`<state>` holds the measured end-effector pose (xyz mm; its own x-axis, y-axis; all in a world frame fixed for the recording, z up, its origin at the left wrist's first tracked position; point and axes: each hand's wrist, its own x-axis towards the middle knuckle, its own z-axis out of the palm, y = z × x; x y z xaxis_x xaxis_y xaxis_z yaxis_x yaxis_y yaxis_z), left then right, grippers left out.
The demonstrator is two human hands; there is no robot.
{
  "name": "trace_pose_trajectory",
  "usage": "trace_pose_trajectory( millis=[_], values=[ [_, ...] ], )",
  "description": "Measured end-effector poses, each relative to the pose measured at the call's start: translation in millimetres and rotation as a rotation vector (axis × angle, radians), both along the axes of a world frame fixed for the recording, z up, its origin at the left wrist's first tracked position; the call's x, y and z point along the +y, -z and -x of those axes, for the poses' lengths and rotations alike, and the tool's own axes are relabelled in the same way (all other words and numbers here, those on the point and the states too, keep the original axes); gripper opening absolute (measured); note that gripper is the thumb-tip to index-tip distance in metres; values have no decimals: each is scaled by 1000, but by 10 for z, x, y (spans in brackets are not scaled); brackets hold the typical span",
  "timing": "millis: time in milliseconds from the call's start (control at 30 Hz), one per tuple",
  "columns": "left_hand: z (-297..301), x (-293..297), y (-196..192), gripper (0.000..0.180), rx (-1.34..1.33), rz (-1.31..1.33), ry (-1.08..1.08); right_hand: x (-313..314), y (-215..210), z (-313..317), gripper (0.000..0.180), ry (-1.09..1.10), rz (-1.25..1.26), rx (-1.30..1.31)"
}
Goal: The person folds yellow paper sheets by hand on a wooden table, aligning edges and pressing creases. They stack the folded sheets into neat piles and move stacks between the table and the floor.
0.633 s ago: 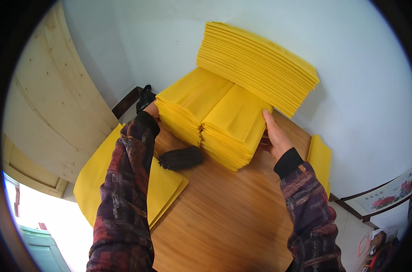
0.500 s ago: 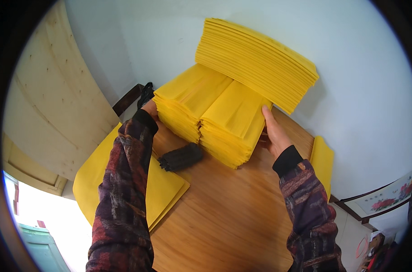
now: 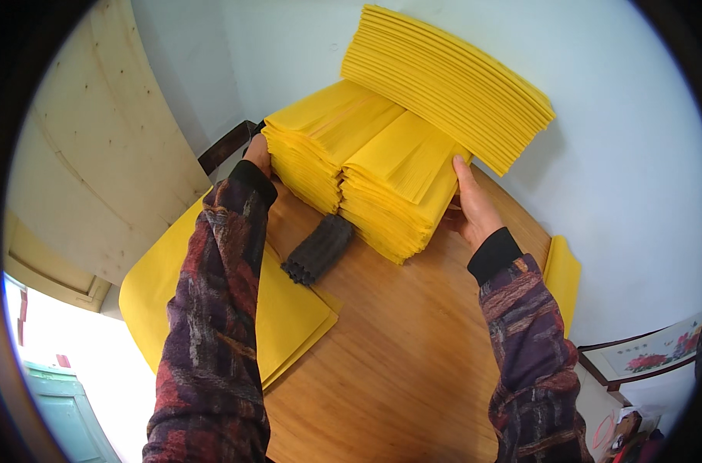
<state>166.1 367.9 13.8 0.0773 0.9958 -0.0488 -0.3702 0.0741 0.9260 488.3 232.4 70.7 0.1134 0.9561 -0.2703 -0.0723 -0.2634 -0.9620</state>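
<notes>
Table: wooden table (image 3: 412, 363), warm brown top, far edge against a white wall (image 3: 621, 154).
Folded paper stacks: two stacks of folded yellow paper (image 3: 366, 166) side by side near the table's far edge, both held between the hands.
Left hand: left hand (image 3: 257, 154) pressed flat against the left end of the stacks; grip open, fingers mostly hidden behind the paper, nothing enclosed.
Right hand: right hand (image 3: 470, 207) laid against the right end of the stacks, fingers straight, thumb on the side; grip open and flat, closed on nothing.
Large sheets, rear: tall pile of larger yellow sheets (image 3: 451, 85) just behind the stacks, leaning on the wall.
Flat sheets, left: yellow sheets (image 3: 289, 316) lying flat over the table's left edge, partly under the left forearm.
Dark bundle: ridged black bundle (image 3: 318, 248) on the table, just in front of the stacks.
Right edge: a further yellow sheet (image 3: 563, 274) overhanging the table's right edge.
</notes>
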Motion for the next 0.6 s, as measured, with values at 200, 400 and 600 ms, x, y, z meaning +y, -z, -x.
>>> trace_pose_trajectory(
  millis=[200, 400, 600],
  values=[
    [71, 131, 174, 35, -24, -43, -86, 56, 56, -19, 63, -11, -9, 38],
    [224, 371, 462, 35, -106, -53, -100, 81, 97, -39, 60, -17, -23, 25],
    [312, 318, 409, 40, -194, -91, 180, 167, 222, -140, 58, -98, -46, 109]
  ],
)
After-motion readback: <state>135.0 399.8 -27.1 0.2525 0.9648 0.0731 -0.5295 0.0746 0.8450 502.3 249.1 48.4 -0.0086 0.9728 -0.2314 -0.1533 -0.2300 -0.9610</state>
